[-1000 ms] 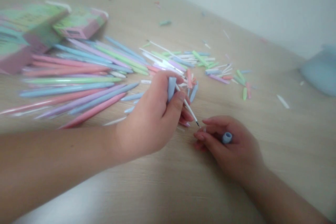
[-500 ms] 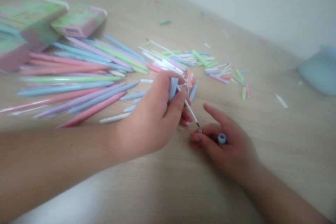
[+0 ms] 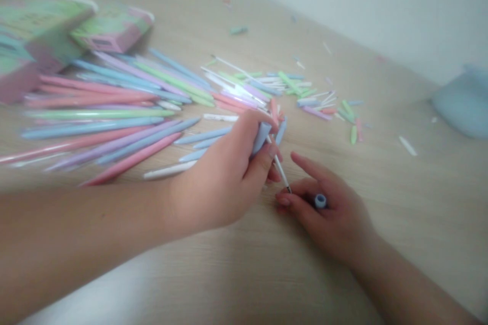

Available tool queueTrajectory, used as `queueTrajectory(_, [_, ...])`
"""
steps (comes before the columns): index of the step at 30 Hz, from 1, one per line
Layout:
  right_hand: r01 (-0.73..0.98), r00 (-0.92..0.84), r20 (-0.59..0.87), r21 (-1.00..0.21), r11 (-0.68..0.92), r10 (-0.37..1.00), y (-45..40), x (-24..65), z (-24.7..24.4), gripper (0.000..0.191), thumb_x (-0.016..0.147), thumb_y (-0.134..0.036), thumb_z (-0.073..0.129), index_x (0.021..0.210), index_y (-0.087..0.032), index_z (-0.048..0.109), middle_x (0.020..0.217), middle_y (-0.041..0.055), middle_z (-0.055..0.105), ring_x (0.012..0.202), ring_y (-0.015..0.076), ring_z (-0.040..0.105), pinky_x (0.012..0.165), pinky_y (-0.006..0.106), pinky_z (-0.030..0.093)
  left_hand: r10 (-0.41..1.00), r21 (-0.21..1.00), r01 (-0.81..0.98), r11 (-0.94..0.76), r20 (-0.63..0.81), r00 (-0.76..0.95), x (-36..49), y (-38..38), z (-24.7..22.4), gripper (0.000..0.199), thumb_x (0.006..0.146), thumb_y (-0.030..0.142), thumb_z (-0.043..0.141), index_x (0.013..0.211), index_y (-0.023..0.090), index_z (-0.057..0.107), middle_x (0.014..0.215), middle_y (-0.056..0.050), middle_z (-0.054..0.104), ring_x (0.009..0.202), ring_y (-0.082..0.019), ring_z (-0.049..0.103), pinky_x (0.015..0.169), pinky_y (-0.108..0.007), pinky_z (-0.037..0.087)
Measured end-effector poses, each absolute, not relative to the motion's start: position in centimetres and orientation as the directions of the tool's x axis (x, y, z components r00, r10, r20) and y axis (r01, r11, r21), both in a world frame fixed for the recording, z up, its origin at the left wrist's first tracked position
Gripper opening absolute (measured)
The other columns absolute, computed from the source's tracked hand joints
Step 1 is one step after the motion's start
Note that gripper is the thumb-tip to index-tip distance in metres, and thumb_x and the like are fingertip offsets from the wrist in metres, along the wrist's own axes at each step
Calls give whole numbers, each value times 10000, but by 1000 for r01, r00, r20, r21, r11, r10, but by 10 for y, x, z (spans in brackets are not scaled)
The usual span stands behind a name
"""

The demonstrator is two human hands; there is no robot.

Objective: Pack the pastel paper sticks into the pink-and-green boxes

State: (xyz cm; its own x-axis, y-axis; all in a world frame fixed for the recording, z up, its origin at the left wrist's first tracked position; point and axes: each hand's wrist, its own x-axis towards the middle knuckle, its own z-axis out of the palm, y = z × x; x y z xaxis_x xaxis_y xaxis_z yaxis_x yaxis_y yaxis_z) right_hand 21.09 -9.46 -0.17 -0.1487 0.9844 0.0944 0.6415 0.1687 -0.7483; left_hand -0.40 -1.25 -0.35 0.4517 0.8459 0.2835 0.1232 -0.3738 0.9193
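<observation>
My left hand (image 3: 232, 177) is closed around a white pen refill (image 3: 281, 166) and a light-blue pen part (image 3: 261, 138). The refill slants down, and its tip meets the pinched thumb and finger of my right hand (image 3: 331, 213). What looks like a tiny spring is in that pinch, mostly hidden now. Tucked in the same hand is a short blue hollow pen piece (image 3: 321, 201), its round opening facing up. My right index finger sticks out, away from the pinch. Blue pen barrels (image 3: 206, 136) lie just behind my left hand.
Many pastel pens (image 3: 114, 111) are spread over the wooden table (image 3: 244, 274) on the left. Green-and-pink boxes (image 3: 118, 28) stand behind them. Small pen parts and refills (image 3: 293, 86) lie scattered beyond my hands. A pale blue object (image 3: 461, 104) sits far right by the wall.
My left hand has moved slightly right and down, bringing the refill tip to the right fingertips. The tiny clear spring there, visible before, is now mostly covered. My right hand has barely moved.
</observation>
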Motion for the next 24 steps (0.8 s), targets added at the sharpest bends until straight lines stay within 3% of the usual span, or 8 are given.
queueTrajectory(6, [629,-80,86,-769,117,993,-95,209,-2,344,1002,-272,696,1320,-359,597,893,-69,811,729,155,775,668,281,612,833,890,194,-412,282,476,-5,-12,0,136,1067,237,487,1203,242,490,845,46,738,790,-145,748,738,-276,577])
queueTrajectory(10, [757,-21,84,-650,71,996,-92,208,4,69,1008,-316,675,1049,-308,729,819,-55,799,689,158,753,630,275,581,830,871,245,-426,268,490,-5,-11,-1,154,1081,265,477,1208,217,551,870,25,734,788,-141,737,740,-271,567])
queueTrajectory(13, [839,-30,111,-537,85,993,-91,218,14,113,1019,-315,639,979,-305,745,782,-58,787,658,157,737,601,280,550,800,820,294,-491,290,526,-6,-10,-2,322,1083,275,477,1388,216,562,973,-8,738,858,-164,729,838,-312,574])
queueTrajectory(16, [904,-37,172,-414,107,984,-94,234,27,92,1016,-326,645,1016,-322,737,792,-64,785,674,167,740,619,299,536,742,755,304,-581,337,579,-7,-10,-3,498,1069,218,478,1567,220,474,1207,-63,699,1083,-197,692,991,-342,550])
queueTrajectory(24, [984,-113,317,-95,150,942,-115,251,57,146,1051,-425,575,1044,-349,700,861,-36,782,697,226,723,570,340,442,714,715,320,-622,350,607,-5,-9,-7,507,1020,129,499,1509,229,593,1162,-72,671,1117,-217,660,1018,-351,536])
